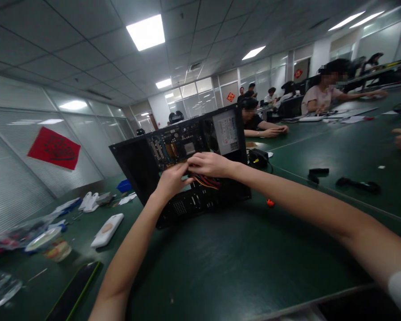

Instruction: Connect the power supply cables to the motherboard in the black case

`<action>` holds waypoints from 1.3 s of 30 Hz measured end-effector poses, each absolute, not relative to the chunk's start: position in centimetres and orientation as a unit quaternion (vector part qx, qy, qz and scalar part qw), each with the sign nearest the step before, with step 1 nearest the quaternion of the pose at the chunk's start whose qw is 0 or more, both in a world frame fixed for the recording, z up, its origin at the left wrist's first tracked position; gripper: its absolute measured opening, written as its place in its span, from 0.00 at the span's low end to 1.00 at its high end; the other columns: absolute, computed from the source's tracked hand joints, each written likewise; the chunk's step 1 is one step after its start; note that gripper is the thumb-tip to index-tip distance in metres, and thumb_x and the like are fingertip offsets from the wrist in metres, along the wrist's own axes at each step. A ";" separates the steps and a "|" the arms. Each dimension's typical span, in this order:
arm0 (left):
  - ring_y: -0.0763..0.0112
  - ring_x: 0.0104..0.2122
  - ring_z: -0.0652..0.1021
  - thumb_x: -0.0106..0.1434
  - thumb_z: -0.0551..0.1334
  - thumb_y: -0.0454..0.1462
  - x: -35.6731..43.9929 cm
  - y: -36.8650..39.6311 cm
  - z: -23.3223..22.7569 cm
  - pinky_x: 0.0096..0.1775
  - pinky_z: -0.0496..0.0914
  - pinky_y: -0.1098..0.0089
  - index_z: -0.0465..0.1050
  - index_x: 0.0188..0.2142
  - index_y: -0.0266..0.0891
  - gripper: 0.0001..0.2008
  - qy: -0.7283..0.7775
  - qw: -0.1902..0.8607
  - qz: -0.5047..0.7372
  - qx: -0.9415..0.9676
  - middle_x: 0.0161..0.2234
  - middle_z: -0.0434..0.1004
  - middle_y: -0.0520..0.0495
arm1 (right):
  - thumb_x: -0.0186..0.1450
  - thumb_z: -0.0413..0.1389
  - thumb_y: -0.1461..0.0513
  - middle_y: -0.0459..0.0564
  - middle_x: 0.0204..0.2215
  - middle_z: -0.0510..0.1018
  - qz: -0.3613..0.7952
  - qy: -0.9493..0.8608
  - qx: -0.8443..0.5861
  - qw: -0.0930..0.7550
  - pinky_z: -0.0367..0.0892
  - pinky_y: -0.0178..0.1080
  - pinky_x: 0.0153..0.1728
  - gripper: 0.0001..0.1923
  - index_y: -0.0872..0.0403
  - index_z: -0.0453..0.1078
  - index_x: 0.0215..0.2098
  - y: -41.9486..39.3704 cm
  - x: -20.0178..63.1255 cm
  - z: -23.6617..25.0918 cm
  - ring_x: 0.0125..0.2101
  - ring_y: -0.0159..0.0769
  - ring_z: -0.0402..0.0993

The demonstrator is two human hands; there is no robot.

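An open black computer case (133, 174) stands on the table, leaning back slightly, with its inside facing me. Its motherboard (189, 148) shows above my hands, and a power supply (226, 131) with a white label fills the upper right corner. At the board's lower edge, my left hand (173, 180) has its fingers closed against the fingertips of my right hand (210, 164). Red, yellow and black wires (205, 181) emerge under my right hand, whose fingers are bent closed on them. What the left fingertips pinch is hidden.
On the left lie a white power bank-like object (107, 231), a green-edged phone (75, 290), a plastic cup (55, 245) and plastic bags. A small orange piece (270, 203) and black parts (359, 184) lie right. Several people sit beyond the case.
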State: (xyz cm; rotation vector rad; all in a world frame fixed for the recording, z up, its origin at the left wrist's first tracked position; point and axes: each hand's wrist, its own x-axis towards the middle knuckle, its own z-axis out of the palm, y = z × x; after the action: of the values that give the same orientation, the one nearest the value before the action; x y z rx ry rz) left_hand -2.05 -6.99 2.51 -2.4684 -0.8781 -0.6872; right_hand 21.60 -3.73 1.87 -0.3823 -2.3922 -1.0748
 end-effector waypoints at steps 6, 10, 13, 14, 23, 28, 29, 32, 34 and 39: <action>0.56 0.42 0.83 0.71 0.63 0.38 -2.6 -5.8 3.0 0.47 0.75 0.61 0.81 0.43 0.37 0.09 -0.386 0.199 -0.237 -0.869 0.42 0.84 0.37 | 0.75 0.49 0.63 0.60 0.52 0.76 -0.258 -0.893 -0.244 0.276 0.69 0.44 0.51 0.15 0.58 0.75 0.54 -2.0 19.8 1.1 0.51 0.44 0.73; 0.54 0.48 0.82 0.71 0.60 0.35 -1.9 -3.7 2.7 0.50 0.74 0.61 0.83 0.44 0.37 0.11 -0.383 0.162 -0.212 -0.884 0.46 0.83 0.36 | 0.74 0.50 0.62 0.61 0.51 0.76 -0.203 -0.886 -0.348 0.230 0.69 0.43 0.48 0.15 0.58 0.76 0.52 -1.0 19.3 0.4 0.49 0.45 0.75; 0.55 0.48 0.82 0.69 0.60 0.33 -1.2 -1.3 2.3 0.50 0.73 0.62 0.84 0.43 0.37 0.11 -0.375 0.103 -0.191 -0.901 0.44 0.85 0.38 | 0.74 0.50 0.62 0.64 0.51 0.76 -0.186 -0.873 -0.412 0.185 0.69 0.42 0.46 0.17 0.61 0.77 0.50 -0.2 19.4 0.1 0.48 0.48 0.76; 0.56 0.46 0.82 0.69 0.61 0.33 -1.0 -0.5 2.0 0.49 0.73 0.62 0.84 0.42 0.37 0.11 -0.378 0.084 -0.179 -0.904 0.42 0.85 0.38 | 0.74 0.50 0.62 0.65 0.51 0.76 -0.183 -0.869 -0.423 0.177 0.69 0.42 0.46 0.17 0.62 0.78 0.51 -0.1 19.6 0.0 0.48 0.48 0.77; 0.55 0.41 0.83 0.63 0.63 0.28 0.0 2.7 -0.7 0.46 0.74 0.62 0.86 0.40 0.33 0.11 -0.396 0.099 -0.156 -0.899 0.39 0.85 0.35 | 0.69 0.55 0.63 0.63 0.51 0.78 -0.167 -0.870 -0.440 0.148 0.70 0.39 0.41 0.15 0.61 0.80 0.47 -0.9 20.5 -1.1 0.47 0.48 0.79; 0.60 0.41 0.83 0.66 0.65 0.30 -0.3 2.8 -0.7 0.46 0.73 0.66 0.85 0.44 0.34 0.11 -0.437 0.092 -0.126 -0.886 0.39 0.86 0.40 | 0.68 0.57 0.61 0.60 0.50 0.79 -0.159 -0.877 -0.434 0.132 0.70 0.38 0.39 0.13 0.58 0.80 0.46 -0.6 20.4 -1.2 0.46 0.47 0.80; 0.60 0.42 0.83 0.66 0.65 0.30 -0.3 2.7 -0.6 0.46 0.73 0.67 0.85 0.44 0.35 0.11 -0.444 0.091 -0.125 -0.883 0.40 0.86 0.40 | 0.68 0.57 0.61 0.59 0.49 0.79 -0.158 -0.878 -0.432 0.130 0.69 0.38 0.39 0.13 0.58 0.80 0.46 -0.5 20.4 -1.2 0.45 0.47 0.79; 0.58 0.45 0.83 0.66 0.65 0.31 0.0 2.4 -0.6 0.47 0.73 0.67 0.85 0.46 0.34 0.12 -0.461 0.099 -0.122 -0.874 0.42 0.86 0.39 | 0.69 0.56 0.60 0.60 0.49 0.79 -0.154 -0.881 -0.430 0.127 0.69 0.38 0.39 0.13 0.58 0.80 0.45 -0.3 20.4 -1.4 0.46 0.47 0.79; 0.57 0.46 0.83 0.67 0.64 0.31 0.2 2.1 -0.6 0.48 0.73 0.66 0.84 0.48 0.34 0.12 -0.467 0.104 -0.116 -0.870 0.44 0.85 0.37 | 0.69 0.57 0.60 0.60 0.49 0.79 -0.148 -0.882 -0.430 0.124 0.68 0.38 0.39 0.13 0.58 0.80 0.45 -0.2 20.5 -1.4 0.46 0.47 0.79; 0.53 0.49 0.83 0.69 0.62 0.32 0.7 1.1 -0.6 0.49 0.74 0.64 0.84 0.49 0.34 0.14 -0.490 0.134 -0.100 -0.856 0.46 0.84 0.33 | 0.69 0.58 0.61 0.59 0.49 0.79 -0.139 -0.890 -0.417 0.123 0.66 0.37 0.39 0.13 0.56 0.80 0.48 -0.1 20.6 -1.5 0.46 0.46 0.78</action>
State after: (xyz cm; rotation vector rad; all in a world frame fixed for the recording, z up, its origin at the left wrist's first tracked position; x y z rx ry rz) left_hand 0.70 1.14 -0.57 -2.4810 -1.4200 -0.2906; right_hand 20.57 -0.12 -1.46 -1.2153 -2.5948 -0.4067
